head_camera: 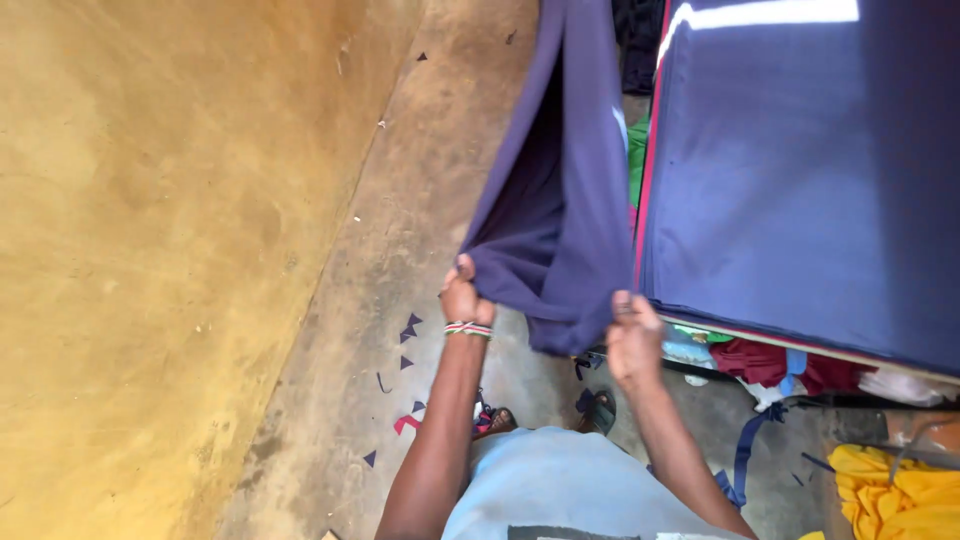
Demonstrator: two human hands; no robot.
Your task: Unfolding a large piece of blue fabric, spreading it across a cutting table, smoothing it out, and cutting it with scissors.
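Presently, cloth: I see a navy fabric length [560, 200] hanging off the worktop [800, 180] edge, down toward the concrete floor [400, 250].
Left hand: my left hand [463, 298] is fisted tight on the bunched lower corner.
Right hand: my right hand [632, 340] pinches the other lower edge, fingers closed on it.
Handling: I judge it light, limp and non-slippery; it sags between the holds, so the corners or hem are the best places to take it.
Surroundings: fabric scraps [408, 328] on the floor; yellow cloth [890, 495] lower right; mixed garments [770, 362] under the worktop.
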